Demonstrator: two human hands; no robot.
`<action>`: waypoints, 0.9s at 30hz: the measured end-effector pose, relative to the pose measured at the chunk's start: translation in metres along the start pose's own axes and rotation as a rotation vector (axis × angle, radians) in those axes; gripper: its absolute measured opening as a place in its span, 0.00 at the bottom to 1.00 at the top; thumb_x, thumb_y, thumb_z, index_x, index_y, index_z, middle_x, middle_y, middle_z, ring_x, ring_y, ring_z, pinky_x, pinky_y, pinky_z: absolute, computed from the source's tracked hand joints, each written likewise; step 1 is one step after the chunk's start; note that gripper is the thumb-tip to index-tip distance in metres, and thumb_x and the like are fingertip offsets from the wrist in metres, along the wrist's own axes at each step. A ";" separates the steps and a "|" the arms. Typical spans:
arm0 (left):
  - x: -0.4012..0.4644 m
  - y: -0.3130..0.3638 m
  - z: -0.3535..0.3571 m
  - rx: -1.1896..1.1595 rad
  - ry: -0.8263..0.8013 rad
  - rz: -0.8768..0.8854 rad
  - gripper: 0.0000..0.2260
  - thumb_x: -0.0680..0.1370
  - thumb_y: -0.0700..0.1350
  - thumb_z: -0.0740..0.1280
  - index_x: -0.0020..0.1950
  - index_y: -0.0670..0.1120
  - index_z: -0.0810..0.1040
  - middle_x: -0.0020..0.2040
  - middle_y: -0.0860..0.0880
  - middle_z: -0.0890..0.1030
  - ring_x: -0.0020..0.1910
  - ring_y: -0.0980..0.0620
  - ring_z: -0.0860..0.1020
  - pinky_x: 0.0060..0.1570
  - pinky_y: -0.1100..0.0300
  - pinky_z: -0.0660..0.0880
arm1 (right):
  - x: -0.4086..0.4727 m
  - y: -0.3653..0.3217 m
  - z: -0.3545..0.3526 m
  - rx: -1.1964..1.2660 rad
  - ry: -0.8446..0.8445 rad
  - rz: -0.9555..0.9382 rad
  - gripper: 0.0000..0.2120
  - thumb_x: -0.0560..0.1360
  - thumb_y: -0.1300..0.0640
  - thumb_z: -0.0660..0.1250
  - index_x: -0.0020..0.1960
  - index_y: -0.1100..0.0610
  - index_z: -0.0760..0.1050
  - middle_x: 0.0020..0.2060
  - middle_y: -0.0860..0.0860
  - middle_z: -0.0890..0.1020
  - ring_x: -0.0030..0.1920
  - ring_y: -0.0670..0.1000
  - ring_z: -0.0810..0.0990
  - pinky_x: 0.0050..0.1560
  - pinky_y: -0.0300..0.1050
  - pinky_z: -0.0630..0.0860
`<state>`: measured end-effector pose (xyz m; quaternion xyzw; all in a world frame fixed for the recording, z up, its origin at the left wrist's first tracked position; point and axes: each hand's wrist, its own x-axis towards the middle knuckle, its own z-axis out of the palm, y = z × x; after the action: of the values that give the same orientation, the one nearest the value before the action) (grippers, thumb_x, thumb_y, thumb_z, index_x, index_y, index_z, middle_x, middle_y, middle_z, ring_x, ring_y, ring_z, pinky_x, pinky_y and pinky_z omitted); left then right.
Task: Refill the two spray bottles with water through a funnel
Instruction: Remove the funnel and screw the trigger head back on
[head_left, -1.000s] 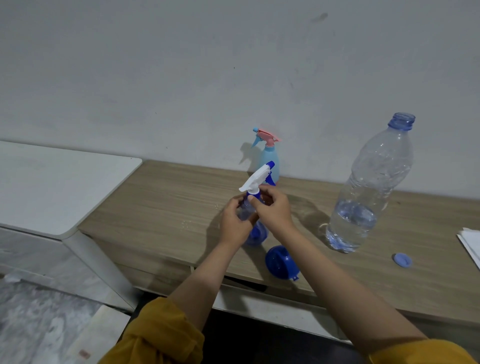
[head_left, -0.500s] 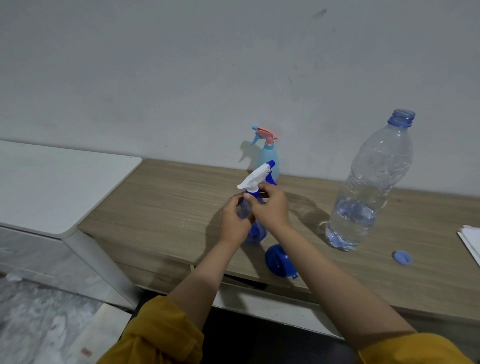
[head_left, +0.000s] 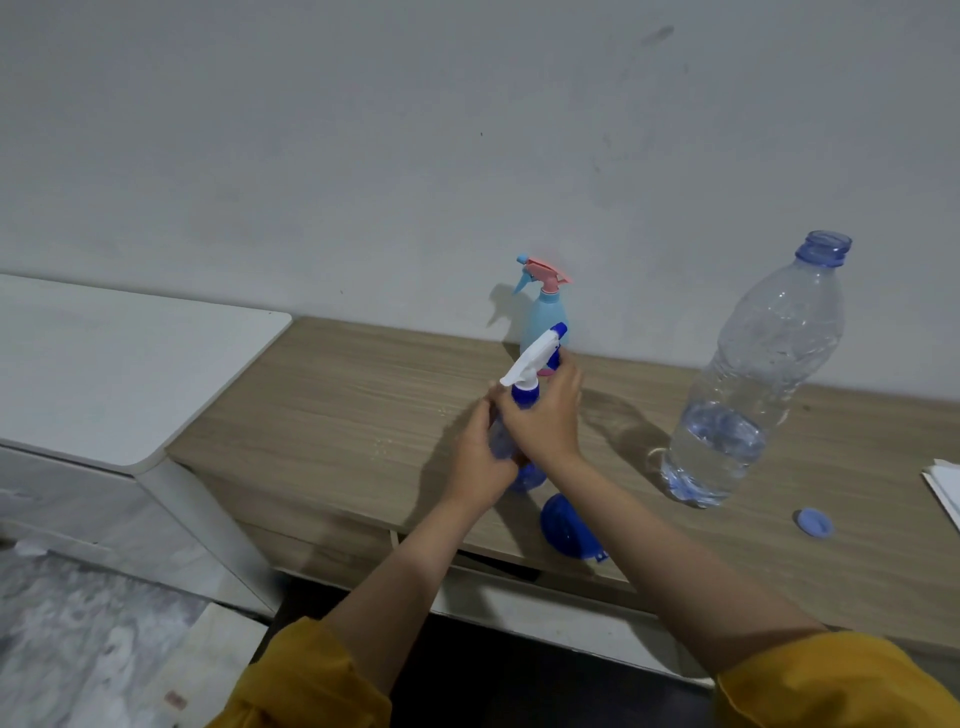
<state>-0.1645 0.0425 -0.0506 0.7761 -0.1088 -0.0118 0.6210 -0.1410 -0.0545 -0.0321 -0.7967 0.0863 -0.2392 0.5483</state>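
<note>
Head view: left hand (head_left: 480, 457) holds blue spray bottle (head_left: 524, 475) by body, fingers wrapped round it. Right hand (head_left: 545, 415) pinches collar under white spray head (head_left: 532, 361). Since a second ago, spray head swings a bit, bottle stays put. Looks like twisting; can't tell if on or off. Bottle stands just in front of light-blue spray bottle (head_left: 545, 317). Blue funnel (head_left: 563, 525) lies near, toward person. Big water bottle (head_left: 748, 384) far right, open, its cap (head_left: 813, 521) beside it.
</note>
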 end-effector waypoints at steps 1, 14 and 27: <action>-0.003 0.000 -0.002 -0.010 -0.018 -0.003 0.32 0.69 0.29 0.69 0.71 0.46 0.66 0.63 0.56 0.75 0.60 0.66 0.74 0.51 0.75 0.70 | 0.001 -0.003 0.002 0.032 -0.006 0.001 0.32 0.68 0.54 0.73 0.68 0.57 0.63 0.59 0.52 0.70 0.59 0.50 0.73 0.59 0.52 0.75; 0.001 -0.066 -0.147 0.696 0.048 0.024 0.44 0.65 0.69 0.59 0.71 0.40 0.65 0.69 0.41 0.71 0.68 0.44 0.69 0.67 0.53 0.64 | -0.006 -0.045 0.000 -0.002 -0.162 0.312 0.10 0.77 0.56 0.64 0.51 0.63 0.73 0.41 0.59 0.79 0.29 0.56 0.83 0.26 0.39 0.75; 0.010 -0.116 -0.222 0.858 -0.144 0.052 0.42 0.68 0.69 0.60 0.74 0.43 0.61 0.73 0.43 0.65 0.73 0.45 0.62 0.71 0.49 0.60 | -0.096 -0.027 0.048 -0.447 -0.451 0.624 0.11 0.77 0.57 0.58 0.37 0.52 0.70 0.32 0.56 0.75 0.31 0.53 0.71 0.33 0.44 0.69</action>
<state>-0.1024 0.2783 -0.1106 0.9581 -0.1664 -0.0040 0.2332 -0.2051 0.0346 -0.0491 -0.8637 0.2505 0.1418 0.4138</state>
